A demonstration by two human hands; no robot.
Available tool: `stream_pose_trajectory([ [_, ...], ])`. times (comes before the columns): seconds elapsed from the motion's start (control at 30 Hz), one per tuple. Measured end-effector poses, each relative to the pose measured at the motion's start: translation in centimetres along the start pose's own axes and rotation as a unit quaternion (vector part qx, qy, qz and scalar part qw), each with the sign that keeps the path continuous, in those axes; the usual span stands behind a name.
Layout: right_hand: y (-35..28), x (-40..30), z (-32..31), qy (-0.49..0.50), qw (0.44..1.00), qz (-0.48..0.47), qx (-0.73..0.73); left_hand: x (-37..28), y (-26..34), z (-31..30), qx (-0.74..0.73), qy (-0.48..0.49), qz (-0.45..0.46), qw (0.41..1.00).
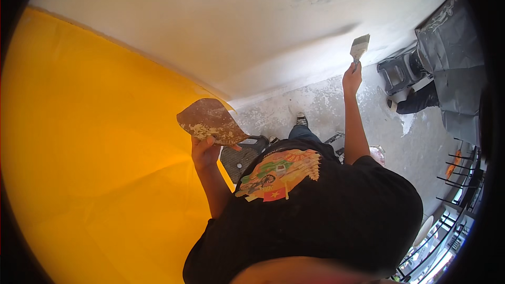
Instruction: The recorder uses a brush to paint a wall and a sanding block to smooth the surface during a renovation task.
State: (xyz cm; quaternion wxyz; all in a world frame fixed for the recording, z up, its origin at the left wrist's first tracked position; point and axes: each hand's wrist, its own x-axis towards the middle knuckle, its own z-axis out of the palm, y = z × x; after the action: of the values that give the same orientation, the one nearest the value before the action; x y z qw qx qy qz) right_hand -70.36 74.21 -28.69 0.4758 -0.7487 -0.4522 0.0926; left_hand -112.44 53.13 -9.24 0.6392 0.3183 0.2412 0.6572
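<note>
My left hand [204, 153] grips the lower edge of a thin brown sheet [209, 120] with a rounded, pointed outline. Pale dried splatter covers its lower part; its material is unclear. It is held out in front of the yellow wall surface [98, 126]. My right hand [352, 79] is raised on an outstretched arm, closed around the handle of a flat paintbrush [360, 47]. The brush points up, bristles at the top, in front of the white wall [236, 27]. Whether the bristles touch the wall cannot be told.
A dark plastic stool [240, 161] stands beside my legs at left. On the right, another plastic stool [394, 75] sits by the white wall, near a grey-covered bulk [453, 59] and a person's leg [418, 98]. The concrete floor [398, 146] has white splashes. Metal railings [430, 248] curve along the lower right.
</note>
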Motion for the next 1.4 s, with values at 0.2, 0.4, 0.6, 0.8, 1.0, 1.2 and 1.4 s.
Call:
stream_pose_trajectory([
  [0.2,-9.4,-11.1,2.6,-0.172,0.981,-0.068,0.061,-1.7,-1.1,-0.7,-0.008,0.032,0.003,0.999],
  [0.4,-15.9,-19.0,2.9,-0.518,0.762,-0.385,0.058,0.2,-0.9,-0.8,-0.027,0.009,0.024,0.999],
  [0.6,-5.4,-6.6,4.6,-0.252,0.955,-0.154,0.025,0.1,-0.1,0.0,-0.011,-0.006,0.03,0.999],
  [0.8,5.7,-2.2,2.6,-0.003,0.993,0.102,-0.062,-0.6,-0.2,-0.6,-0.007,0.034,0.009,0.999],
  [1.0,-5.3,-13.0,7.7,-0.245,0.969,-0.022,0.038,0.7,-0.8,-1.0,-0.016,0.032,-0.022,0.999],
  [1.2,-9.9,-20.6,6.6,-0.584,0.747,-0.317,-0.017,2.5,-0.9,-0.4,-0.023,0.012,-0.018,0.999],
  [1.4,-3.2,-11.0,9.1,-0.328,0.944,-0.038,-0.004,2.4,-0.1,-0.3,-0.004,0.003,-0.027,1.0],
])
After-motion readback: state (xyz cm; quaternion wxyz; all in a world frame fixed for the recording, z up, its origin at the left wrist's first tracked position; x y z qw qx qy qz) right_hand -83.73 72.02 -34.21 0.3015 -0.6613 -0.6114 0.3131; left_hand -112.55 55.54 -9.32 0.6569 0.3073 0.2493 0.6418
